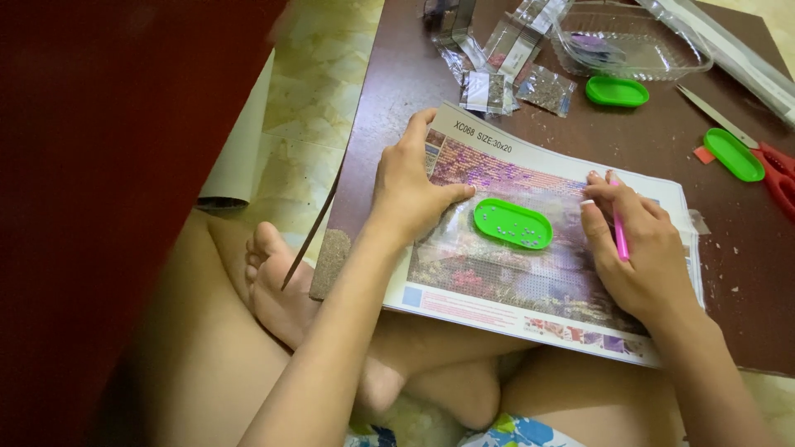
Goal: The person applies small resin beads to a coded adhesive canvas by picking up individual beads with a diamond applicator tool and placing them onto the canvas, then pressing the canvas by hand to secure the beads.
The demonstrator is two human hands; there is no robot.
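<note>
The left hand is lying flat with its fingers spread, pressing down on the colourful picture canvas sheet on the dark brown bench. A small green oval plastic tray with tiny beads is sitting on the sheet between the hands. The right hand is gripping a thin pink pen, its tip touching the sheet.

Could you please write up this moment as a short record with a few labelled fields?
Setting: person seated cross-legged at a low brown table
Left hand: flat on the picture canvas, pressing its left part
Right hand: holds a pink pen, tip at the canvas
On canvas: green oval tray with small beads
Farther back: two more green trays, red scissors, clear plastic box, small clear bags
</note>
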